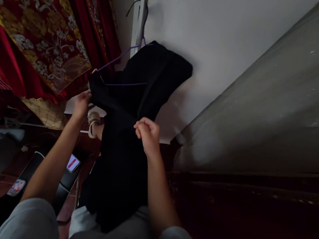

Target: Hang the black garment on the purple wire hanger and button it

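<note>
A black garment [126,142] hangs in front of me on a purple wire hanger [118,58] and drapes down over my lap. My right hand [147,133] pinches the garment's front edge near its middle, with the fingers closed. At the garment's left shoulder, my left hand [81,104] is closed on the cloth edge; its fingertips are partly hidden and slightly blurred. The hanger's left arm and lower bar show where the garment gapes open, while its right side is covered by cloth.
A white wall [220,32] stands behind the garment. Red embroidered cloth [41,26] hangs at the left, and a grey shiny cover [280,113] is on the right. Below my left arm, a lit phone [73,163] lies on a dark seat. My foot wears a beige clog [94,118].
</note>
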`<move>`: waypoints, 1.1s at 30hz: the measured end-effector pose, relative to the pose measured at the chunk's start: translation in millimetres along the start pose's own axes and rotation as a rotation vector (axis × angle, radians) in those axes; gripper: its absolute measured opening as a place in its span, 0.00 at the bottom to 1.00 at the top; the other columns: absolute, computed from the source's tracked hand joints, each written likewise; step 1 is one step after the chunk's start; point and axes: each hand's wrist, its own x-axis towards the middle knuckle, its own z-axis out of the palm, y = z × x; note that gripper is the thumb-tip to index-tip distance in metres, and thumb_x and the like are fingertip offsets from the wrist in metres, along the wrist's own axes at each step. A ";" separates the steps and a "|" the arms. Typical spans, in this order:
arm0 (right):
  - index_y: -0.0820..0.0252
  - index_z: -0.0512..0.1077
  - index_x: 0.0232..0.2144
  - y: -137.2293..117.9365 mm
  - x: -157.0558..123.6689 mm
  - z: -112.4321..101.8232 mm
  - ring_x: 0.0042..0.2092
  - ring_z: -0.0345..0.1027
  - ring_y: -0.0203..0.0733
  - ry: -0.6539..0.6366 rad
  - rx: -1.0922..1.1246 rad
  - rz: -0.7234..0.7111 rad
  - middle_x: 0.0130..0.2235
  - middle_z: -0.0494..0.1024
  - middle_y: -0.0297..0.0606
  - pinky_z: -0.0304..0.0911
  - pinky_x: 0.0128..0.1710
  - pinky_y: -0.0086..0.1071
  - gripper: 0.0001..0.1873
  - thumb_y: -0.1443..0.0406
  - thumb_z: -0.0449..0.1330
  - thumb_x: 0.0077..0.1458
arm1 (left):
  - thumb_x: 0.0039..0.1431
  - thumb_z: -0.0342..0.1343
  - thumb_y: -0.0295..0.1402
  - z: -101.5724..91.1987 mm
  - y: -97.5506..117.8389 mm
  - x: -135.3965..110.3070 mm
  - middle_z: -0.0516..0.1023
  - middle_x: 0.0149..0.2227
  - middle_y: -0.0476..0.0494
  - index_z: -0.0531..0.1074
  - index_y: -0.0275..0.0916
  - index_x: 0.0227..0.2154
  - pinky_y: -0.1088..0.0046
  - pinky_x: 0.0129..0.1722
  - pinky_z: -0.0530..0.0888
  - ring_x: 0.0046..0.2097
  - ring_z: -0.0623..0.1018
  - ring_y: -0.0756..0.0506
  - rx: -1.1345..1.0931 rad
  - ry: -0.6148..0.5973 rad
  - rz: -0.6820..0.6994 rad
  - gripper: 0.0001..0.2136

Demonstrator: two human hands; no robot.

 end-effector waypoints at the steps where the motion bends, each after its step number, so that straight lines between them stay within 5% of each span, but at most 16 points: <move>1: 0.58 0.69 0.20 1.3 -6.3 -2.5 0.20 0.51 0.30 0.009 0.018 0.010 0.16 0.60 0.27 0.46 0.21 0.27 0.12 0.59 0.60 0.52 | 0.72 0.52 0.45 8.1 -8.8 -14.2 0.68 0.25 0.51 0.62 0.41 0.29 0.68 0.37 0.73 0.34 0.73 0.47 0.031 -0.026 -0.019 0.17; 4: 0.57 0.65 0.19 2.5 -14.8 -11.4 0.21 0.50 0.30 0.058 0.019 0.001 0.18 0.60 0.27 0.47 0.22 0.28 0.16 0.57 0.62 0.52 | 0.64 0.63 0.40 25.3 -10.7 -38.8 0.68 0.23 0.52 0.68 0.39 0.26 0.71 0.32 0.71 0.28 0.70 0.50 0.062 -0.086 -0.052 0.15; 8: 0.57 0.62 0.23 -3.8 -11.2 -13.7 0.29 0.60 0.34 0.150 -0.171 -0.156 0.24 0.64 0.30 0.60 0.32 0.31 0.20 0.54 0.66 0.54 | 0.62 0.66 0.40 37.8 35.2 -43.3 0.74 0.29 0.50 0.72 0.38 0.30 0.71 0.38 0.74 0.33 0.74 0.49 -0.023 -0.178 0.033 0.12; 10: 0.55 0.71 0.36 -6.2 -6.0 -5.9 0.43 0.71 0.42 0.079 -0.277 -0.246 0.39 0.76 0.36 0.68 0.47 0.38 0.18 0.53 0.70 0.51 | 0.64 0.64 0.43 48.5 68.3 -46.6 0.77 0.33 0.48 0.73 0.39 0.32 0.70 0.43 0.76 0.37 0.77 0.48 -0.158 -0.227 0.120 0.14; 12: 0.54 0.69 0.52 -6.9 1.9 5.6 0.55 0.71 0.49 -0.043 -0.317 -0.266 0.54 0.76 0.44 0.67 0.58 0.45 0.31 0.53 0.73 0.47 | 0.65 0.64 0.45 62.2 99.8 -52.1 0.79 0.36 0.46 0.74 0.38 0.34 0.69 0.45 0.77 0.39 0.79 0.47 -0.227 -0.266 0.229 0.14; 16: 0.56 0.73 0.49 -15.4 23.1 22.8 0.52 0.74 0.51 -0.115 -0.241 -0.180 0.47 0.81 0.43 0.70 0.56 0.46 0.20 0.53 0.62 0.58 | 0.66 0.63 0.49 83.9 132.9 -57.7 0.80 0.44 0.41 0.79 0.39 0.40 0.65 0.55 0.75 0.50 0.79 0.43 -0.126 -0.217 0.470 0.16; 19: 0.57 0.76 0.38 -40.7 37.1 18.8 0.42 0.75 0.47 -0.187 -0.211 -0.149 0.38 0.81 0.38 0.72 0.45 0.40 0.15 0.54 0.59 0.58 | 0.73 0.46 0.56 88.0 120.5 -54.0 0.79 0.53 0.40 0.78 0.41 0.48 0.60 0.63 0.71 0.61 0.75 0.40 -0.084 -0.305 0.479 0.25; 22: 0.59 0.77 0.30 -77.9 51.2 1.1 0.35 0.73 0.43 -0.414 -0.328 -0.263 0.30 0.77 0.35 0.70 0.38 0.35 0.09 0.59 0.61 0.52 | 0.74 0.30 0.58 82.5 90.6 -52.5 0.82 0.47 0.40 0.78 0.41 0.46 0.59 0.60 0.74 0.55 0.80 0.39 0.068 -0.553 0.304 0.34; 24: 0.59 0.75 0.25 -97.9 67.1 -13.0 0.34 0.71 0.42 -0.441 -0.441 -0.430 0.26 0.74 0.33 0.70 0.39 0.35 0.05 0.64 0.61 0.48 | 0.74 0.33 0.58 73.4 74.3 -53.1 0.83 0.40 0.40 0.78 0.40 0.38 0.56 0.61 0.73 0.48 0.82 0.38 0.339 -0.732 0.252 0.33; 26: 0.59 0.74 0.24 -104.8 91.5 -23.8 0.35 0.72 0.42 -0.306 -0.526 -0.581 0.26 0.73 0.33 0.71 0.42 0.37 0.03 0.67 0.60 0.46 | 0.73 0.41 0.55 59.7 67.2 -52.6 0.83 0.38 0.39 0.77 0.38 0.34 0.48 0.68 0.64 0.50 0.81 0.36 0.656 -0.858 0.285 0.28; 29: 0.58 0.76 0.29 -83.6 139.3 -25.8 0.42 0.74 0.45 -0.054 -0.549 -0.662 0.33 0.78 0.36 0.71 0.50 0.41 0.05 0.69 0.59 0.50 | 0.69 0.51 0.44 32.8 71.9 -47.8 0.83 0.48 0.38 0.79 0.38 0.39 0.38 0.72 0.45 0.65 0.71 0.32 1.047 -0.843 0.301 0.16; 31: 0.58 0.76 0.34 -54.5 168.8 -18.2 0.46 0.74 0.46 0.049 -0.507 -0.630 0.39 0.81 0.39 0.70 0.55 0.42 0.08 0.68 0.58 0.52 | 0.66 0.54 0.41 13.7 78.5 -43.5 0.83 0.51 0.38 0.80 0.40 0.42 0.37 0.72 0.46 0.69 0.67 0.32 1.195 -0.791 0.232 0.13; 33: 0.58 0.76 0.37 -24.5 188.4 -9.0 0.48 0.74 0.47 0.051 -0.494 -0.519 0.42 0.82 0.40 0.69 0.56 0.43 0.09 0.67 0.60 0.52 | 0.64 0.57 0.42 -4.2 82.7 -40.0 0.84 0.46 0.37 0.81 0.41 0.40 0.39 0.69 0.54 0.63 0.73 0.31 1.259 -0.735 0.153 0.12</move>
